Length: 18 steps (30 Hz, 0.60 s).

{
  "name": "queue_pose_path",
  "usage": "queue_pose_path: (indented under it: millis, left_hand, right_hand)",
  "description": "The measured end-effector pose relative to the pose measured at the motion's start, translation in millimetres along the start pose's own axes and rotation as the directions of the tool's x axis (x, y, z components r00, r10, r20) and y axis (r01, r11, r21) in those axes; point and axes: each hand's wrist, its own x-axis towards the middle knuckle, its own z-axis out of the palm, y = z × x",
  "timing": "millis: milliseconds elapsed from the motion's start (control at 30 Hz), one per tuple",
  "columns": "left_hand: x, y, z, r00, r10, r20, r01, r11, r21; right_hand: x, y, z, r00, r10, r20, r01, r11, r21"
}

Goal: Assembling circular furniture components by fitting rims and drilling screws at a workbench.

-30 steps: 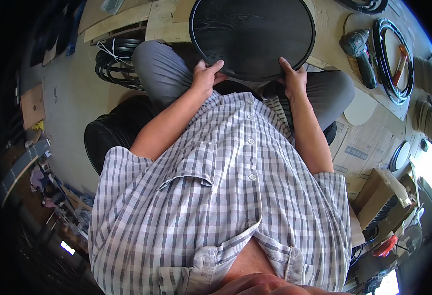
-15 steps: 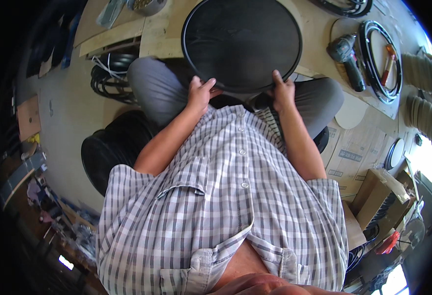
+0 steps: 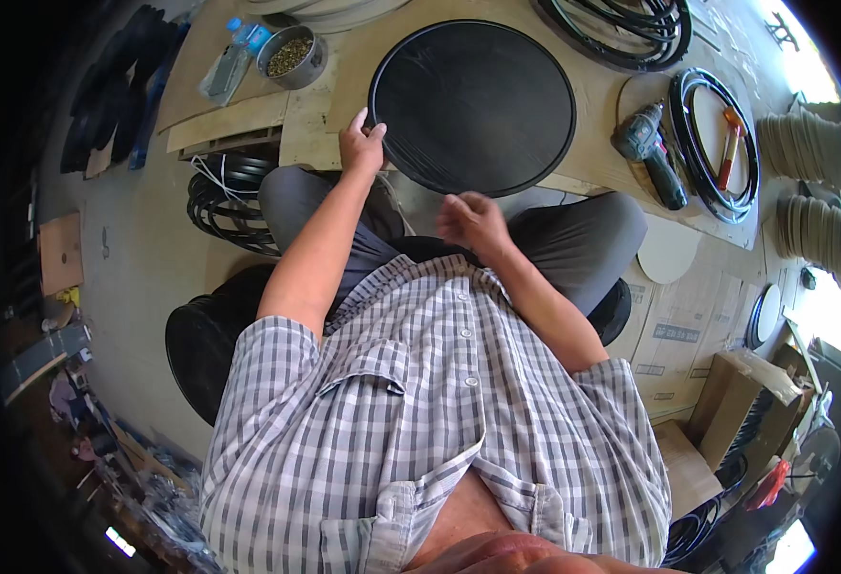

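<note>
Since the earlier frame our right hand (image 3: 473,218) has come off the big black disc (image 3: 473,103) and now hangs loose over our lap, fingers half curled around nothing. The disc sits further out too, flat on the plywood board (image 3: 344,77) instead of pulled in against our knees.

So only our left hand (image 3: 361,143) has it now, fingers hooked over the near left rim and thumb on top, a narrow pinch on the edge rather than a full hold. The disc lies across the board, and its near edge looks to us like it pokes a bit past the board's edge toward our legs.

Around it: a metal bowl (image 3: 291,55) of small bits to the upper left, a plastic bottle (image 3: 229,65) next to that, a cordless drill (image 3: 652,153) off to the right, just beside a black ring (image 3: 717,143) with an orange-handled tool lying in it.

What could go wrong, we reckon: with one hand on one side, a tug could swing the disc round, or tip it off that near edge onto our knees. A slide to the right could knock the drill.
</note>
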Motion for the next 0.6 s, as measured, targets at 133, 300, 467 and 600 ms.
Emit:
queue_pose_path:
  millis: [133,300,467,600]
  left_hand:
    - [-33,-8,0,0.999,-0.043,-0.015,0.042,0.997,-0.067]
    - [-72,5,0,0.985,-0.165,0.058,0.174,0.951,-0.254]
    - [-62,32,14,0.995,-0.078,0.057,0.077,0.997,0.020]
    - [-23,16,4,0.993,0.115,-0.009,-0.114,0.992,0.052]
  right_hand:
    - [19,-57,-74,0.415,-0.903,-0.114,0.393,0.291,-0.872]
    - [59,-94,-157,0.575,-0.700,-0.423,0.039,0.540,-0.841]
    - [74,-79,-201,0.619,-0.580,-0.530,0.031,0.692,-0.721]
    - [73,-41,-172,0.595,-0.630,-0.498,0.035,0.640,-0.768]
